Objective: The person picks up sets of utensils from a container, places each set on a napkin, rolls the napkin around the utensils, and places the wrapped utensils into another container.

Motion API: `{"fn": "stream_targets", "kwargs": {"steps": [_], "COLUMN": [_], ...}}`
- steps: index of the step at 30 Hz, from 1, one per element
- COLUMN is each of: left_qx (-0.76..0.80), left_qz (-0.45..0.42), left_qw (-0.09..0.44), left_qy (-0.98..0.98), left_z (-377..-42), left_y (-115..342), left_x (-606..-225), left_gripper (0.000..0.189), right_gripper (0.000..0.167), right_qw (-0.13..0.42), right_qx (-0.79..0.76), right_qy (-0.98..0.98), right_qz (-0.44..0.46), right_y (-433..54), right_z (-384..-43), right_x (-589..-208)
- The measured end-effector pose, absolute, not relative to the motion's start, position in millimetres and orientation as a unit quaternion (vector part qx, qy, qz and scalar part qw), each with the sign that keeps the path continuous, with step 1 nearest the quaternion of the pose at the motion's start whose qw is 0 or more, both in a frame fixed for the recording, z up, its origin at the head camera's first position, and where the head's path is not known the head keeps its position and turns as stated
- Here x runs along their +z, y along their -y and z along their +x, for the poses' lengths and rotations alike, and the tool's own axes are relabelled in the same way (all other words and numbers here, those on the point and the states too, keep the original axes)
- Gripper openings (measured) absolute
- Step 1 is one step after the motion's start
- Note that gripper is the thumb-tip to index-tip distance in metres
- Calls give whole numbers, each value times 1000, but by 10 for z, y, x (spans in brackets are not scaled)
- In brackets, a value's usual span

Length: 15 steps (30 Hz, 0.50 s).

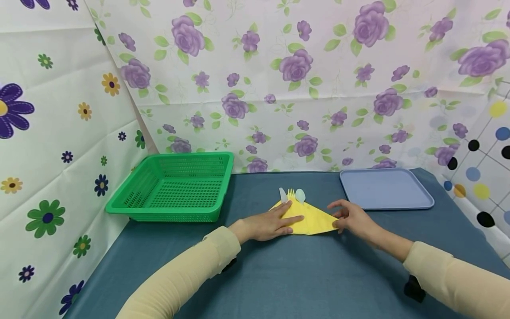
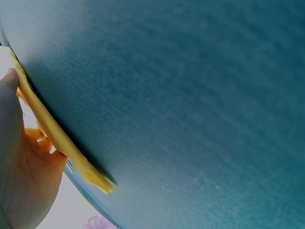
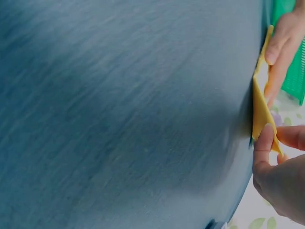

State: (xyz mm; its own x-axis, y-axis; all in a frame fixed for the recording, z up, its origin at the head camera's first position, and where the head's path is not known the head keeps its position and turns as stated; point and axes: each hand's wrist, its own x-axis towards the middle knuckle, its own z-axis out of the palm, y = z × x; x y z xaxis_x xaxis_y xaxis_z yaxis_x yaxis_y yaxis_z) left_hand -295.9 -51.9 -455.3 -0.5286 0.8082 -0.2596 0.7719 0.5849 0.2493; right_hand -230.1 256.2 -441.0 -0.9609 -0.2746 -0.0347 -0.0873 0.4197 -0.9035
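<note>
Basket [image 1: 175, 216], green with perforated walls, stands left of the yellow napkin [image 1: 310, 219], a soft, flat wedge of folds on the blue-grey table [image 1: 303, 274]. The left hand [image 1: 268, 223] presses the napkin's left part, fingers spread. From the napkin's far edge poke a pale knife [image 1: 283, 195], yellow fork [image 1: 291, 193] and pale rounded spoon [image 1: 300, 195], handles hidden. The right hand [image 1: 355, 220] pinches the napkin's right corner; the right wrist view shows that grip closer, thumb foremost. Beyond, right of the napkin, lies a smooth, round-cornered tray [image 1: 386, 190]. The left wrist view shows the napkin edge-on.
</note>
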Motion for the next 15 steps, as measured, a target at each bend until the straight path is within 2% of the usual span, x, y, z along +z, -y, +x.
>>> {"fn": "stream_targets", "kwargs": {"steps": [3, 11, 15], "left_qx": [52, 50, 55], "left_qz": [453, 449, 447], "left_qw": [177, 177, 179], "left_qy": [-872, -874, -875], "left_z": [-2961, -2964, -2960], "left_y": [519, 524, 522], "left_x": [-4555, -4560, -4556], "left_gripper": [57, 57, 57], "right_gripper": [50, 45, 48], "right_qw": [102, 97, 126], "right_qx": [-533, -535, -590], "right_qy": [-833, -830, -787], "right_qz": [-106, -127, -126], "right_y": [-2572, -2582, -2567], "right_z": [-2308, -2307, -2315], "right_x": [-4394, -4377, -4373]}}
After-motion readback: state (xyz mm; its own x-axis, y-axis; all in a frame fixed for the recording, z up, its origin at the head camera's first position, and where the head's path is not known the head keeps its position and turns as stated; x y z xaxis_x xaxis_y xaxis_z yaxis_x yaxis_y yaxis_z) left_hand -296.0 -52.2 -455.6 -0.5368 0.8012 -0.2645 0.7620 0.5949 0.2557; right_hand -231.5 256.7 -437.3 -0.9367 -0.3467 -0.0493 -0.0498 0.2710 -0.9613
